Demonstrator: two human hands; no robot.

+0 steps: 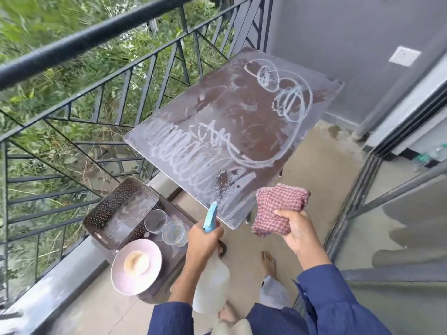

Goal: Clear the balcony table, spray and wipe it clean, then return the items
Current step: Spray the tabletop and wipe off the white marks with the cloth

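Streaked balcony table [242, 122], left hand [203, 240] gripping spray bottle [210, 286] below near edge, right hand [297, 230] gripping cloth [278, 206]

The left hand [203, 240] covers the neck of the spray bottle [212, 284], whose base is lost behind the blue sleeve [169, 317], and the right hand [297, 228] hides one corner of the cloth [278, 204]. The table [217, 131] top conceals most of its legs, while the tray [108, 206], glasses [156, 221] and plate [121, 281] cover much of the stool [177, 250]. The greenery [36, 20] is motion-blurred, and a plastic bottle [433, 154] is cut off at the right edge.
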